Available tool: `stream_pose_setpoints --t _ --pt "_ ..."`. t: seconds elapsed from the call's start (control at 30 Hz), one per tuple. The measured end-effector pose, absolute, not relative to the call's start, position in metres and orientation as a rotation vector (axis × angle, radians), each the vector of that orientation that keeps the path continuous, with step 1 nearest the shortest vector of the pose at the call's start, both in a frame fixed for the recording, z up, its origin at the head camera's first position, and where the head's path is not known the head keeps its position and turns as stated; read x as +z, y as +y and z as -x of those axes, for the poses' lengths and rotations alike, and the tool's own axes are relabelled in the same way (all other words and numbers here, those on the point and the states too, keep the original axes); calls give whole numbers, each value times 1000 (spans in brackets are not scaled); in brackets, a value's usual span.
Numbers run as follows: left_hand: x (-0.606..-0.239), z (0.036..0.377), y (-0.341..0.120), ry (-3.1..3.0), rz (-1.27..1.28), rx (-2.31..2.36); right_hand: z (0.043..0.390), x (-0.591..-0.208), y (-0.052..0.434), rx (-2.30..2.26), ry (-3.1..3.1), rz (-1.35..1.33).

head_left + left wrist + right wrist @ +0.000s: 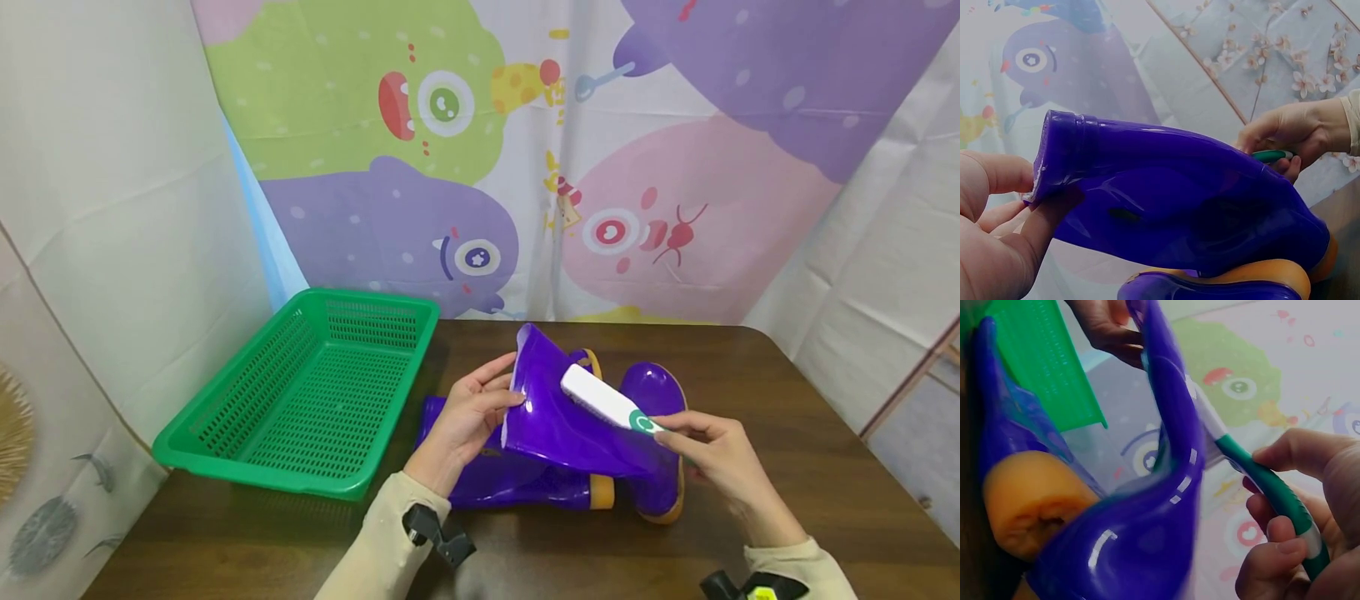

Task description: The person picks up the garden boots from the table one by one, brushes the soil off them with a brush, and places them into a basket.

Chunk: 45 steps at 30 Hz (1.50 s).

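A shiny purple rain boot (540, 425) with an orange sole stands on the table, its shaft slanting to the left. My left hand (476, 408) pinches the pale-lined rim of the shaft between thumb and fingers. With my right hand (712, 446) I grip the green handle of a white-headed scrub brush (600, 396), also seen in the right wrist view (1272, 484). The brush head lies against the upper side of the shaft, bristles facing the boot and mostly hidden. Under and behind this boot, a second purple boot (510, 487) lies on its side.
A green slotted plastic basket (360, 483) stands to the left on the brown wooden table (787, 433). Behind the table hangs a cartoon-printed curtain (540, 167), with pale cloth walls on both sides.
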<state>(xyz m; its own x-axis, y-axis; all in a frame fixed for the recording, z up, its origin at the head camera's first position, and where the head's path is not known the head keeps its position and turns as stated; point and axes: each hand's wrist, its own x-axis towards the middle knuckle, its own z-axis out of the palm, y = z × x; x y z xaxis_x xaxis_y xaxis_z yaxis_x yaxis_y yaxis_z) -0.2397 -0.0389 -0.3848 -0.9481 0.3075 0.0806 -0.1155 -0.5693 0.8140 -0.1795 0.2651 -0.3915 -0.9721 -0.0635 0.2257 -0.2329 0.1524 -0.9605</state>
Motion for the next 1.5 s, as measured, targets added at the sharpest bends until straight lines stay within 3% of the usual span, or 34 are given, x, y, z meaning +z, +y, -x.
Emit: stream_pose_setpoints --t 0.33,0.63,1.27,1.5 --pt "-388 242 -38 1303 -313 2566 176 -385 258 1910 -2124 -279" --pt "-384 239 -39 1305 -312 2566 174 -382 268 1907 -2217 -449" --pt "-384 239 -40 1296 -306 2572 186 -397 268 1746 -2243 -132" --pt "-384 240 -40 1303 -312 2563 179 -390 268 1899 -2114 -294"
